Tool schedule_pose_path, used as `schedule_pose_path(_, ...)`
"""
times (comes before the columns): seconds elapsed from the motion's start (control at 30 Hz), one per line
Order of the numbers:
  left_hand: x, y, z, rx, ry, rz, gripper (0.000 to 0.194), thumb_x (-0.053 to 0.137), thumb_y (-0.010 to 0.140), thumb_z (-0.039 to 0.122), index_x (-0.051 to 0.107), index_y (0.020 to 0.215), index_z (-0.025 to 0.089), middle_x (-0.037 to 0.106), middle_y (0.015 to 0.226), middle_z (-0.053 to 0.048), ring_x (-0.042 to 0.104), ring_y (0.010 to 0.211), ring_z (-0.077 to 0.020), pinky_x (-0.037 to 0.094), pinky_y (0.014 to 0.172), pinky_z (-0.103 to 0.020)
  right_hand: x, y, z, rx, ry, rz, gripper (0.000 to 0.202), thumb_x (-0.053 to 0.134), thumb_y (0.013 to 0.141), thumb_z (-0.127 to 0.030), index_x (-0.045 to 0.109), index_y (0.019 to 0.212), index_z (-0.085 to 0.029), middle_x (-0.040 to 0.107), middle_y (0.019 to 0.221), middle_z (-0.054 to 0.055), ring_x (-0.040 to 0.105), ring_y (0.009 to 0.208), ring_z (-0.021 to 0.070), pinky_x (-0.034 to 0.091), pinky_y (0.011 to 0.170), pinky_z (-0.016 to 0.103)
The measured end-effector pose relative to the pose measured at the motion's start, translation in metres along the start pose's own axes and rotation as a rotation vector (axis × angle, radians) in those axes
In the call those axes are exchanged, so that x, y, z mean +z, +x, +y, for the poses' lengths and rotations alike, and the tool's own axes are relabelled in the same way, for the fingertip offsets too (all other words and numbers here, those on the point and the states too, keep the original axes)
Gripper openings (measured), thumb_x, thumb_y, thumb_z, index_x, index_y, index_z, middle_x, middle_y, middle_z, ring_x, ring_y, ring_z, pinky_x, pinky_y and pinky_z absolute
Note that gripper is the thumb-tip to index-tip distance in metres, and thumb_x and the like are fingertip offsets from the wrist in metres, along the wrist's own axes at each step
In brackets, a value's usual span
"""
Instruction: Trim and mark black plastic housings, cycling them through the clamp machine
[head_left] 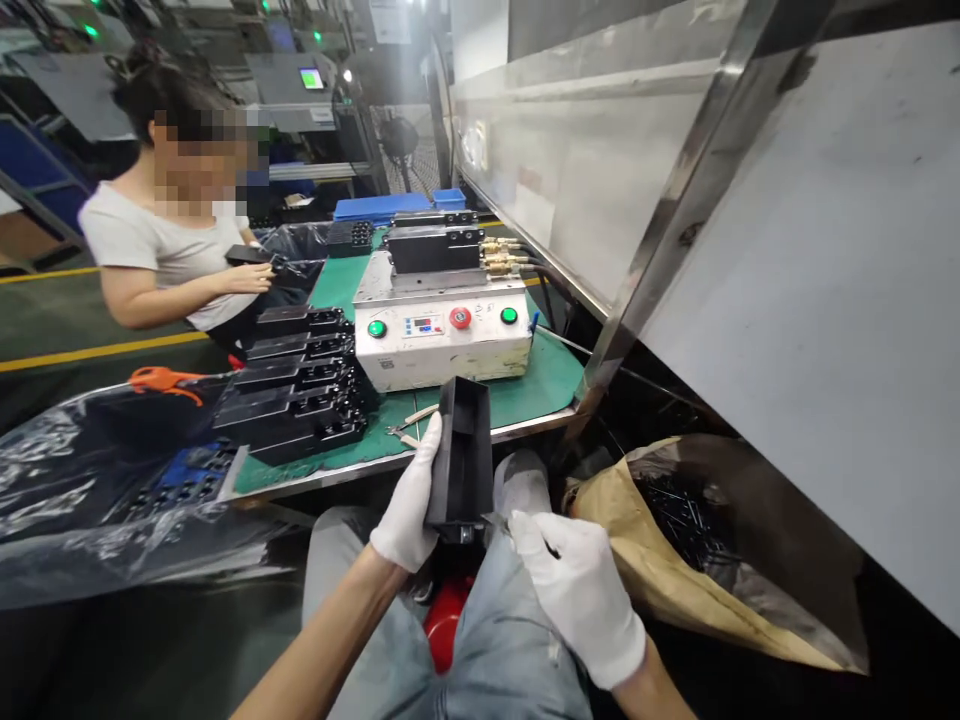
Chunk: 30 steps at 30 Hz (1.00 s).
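Note:
My left hand, in a white glove, is closed round the left side of a long black plastic housing. The housing is tilted above my lap, its hollow face turned up toward me. In my gloved right hand, pinched between thumb and fingers, is a small knife blade. Its tip lies at the near end of the housing, by a small tab; whether it touches I cannot tell. The rest of the tool is hidden in the glove. Beyond my left hand, cutting nippers with pale handles lie on the green mat.
Black housings are stacked at the table's left. Behind the mat stands a white control box with buttons and a black fixture. An open sack of black scraps is at right. Another person handles a black part at left.

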<state>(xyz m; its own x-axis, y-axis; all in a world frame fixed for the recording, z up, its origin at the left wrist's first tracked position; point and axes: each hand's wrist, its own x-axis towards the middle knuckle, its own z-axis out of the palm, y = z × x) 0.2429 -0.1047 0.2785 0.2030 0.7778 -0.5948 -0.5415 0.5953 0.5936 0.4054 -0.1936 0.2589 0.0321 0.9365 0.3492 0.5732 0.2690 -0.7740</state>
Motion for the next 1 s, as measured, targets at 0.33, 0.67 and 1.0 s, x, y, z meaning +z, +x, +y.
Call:
schedule_pose_path(0.33,0.014,-0.008,-0.023,-0.063,0.076,-0.011,0.060,0.063,0.082,0.068,0.071,0.119,0.021,0.083,0.098,-0.008,0.078,0.086,-0.0234,0.063,0.078,-0.033,-0.009,0.023,-0.004,-0.285,-0.290,-0.036,0.064,0.047,0.107,-0.046,0.054,0.050,-0.019,0.055,0.047,-0.001,0.043,0.044,0.0083,0.022,0.052,0.032)
schedule_pose_path(0.67,0.031,0.097,0.032,0.914,1.774,0.009,0.068,0.055,0.084,0.071,0.058,0.138,0.029,0.070,0.121,-0.015,0.066,0.111,-0.0351,0.051,0.093,-0.045,-0.013,-0.017,0.025,0.069,-0.059,-0.219,0.045,0.064,0.096,-0.045,0.063,0.059,-0.019,0.060,0.056,-0.003,0.054,0.054,0.0108,0.033,0.055,0.026)
schedule_pose_path(1.0,0.019,0.122,0.065,1.179,2.162,-0.132,0.065,0.051,0.088,0.067,0.055,0.139,0.027,0.070,0.121,-0.012,0.064,0.111,-0.0295,0.047,0.090,-0.040,0.038,-0.057,0.075,0.428,0.115,-0.340,0.048,0.060,0.090,-0.054,0.057,0.050,-0.026,0.056,0.047,0.001,0.054,0.046,0.0187,0.037,0.043,0.030)
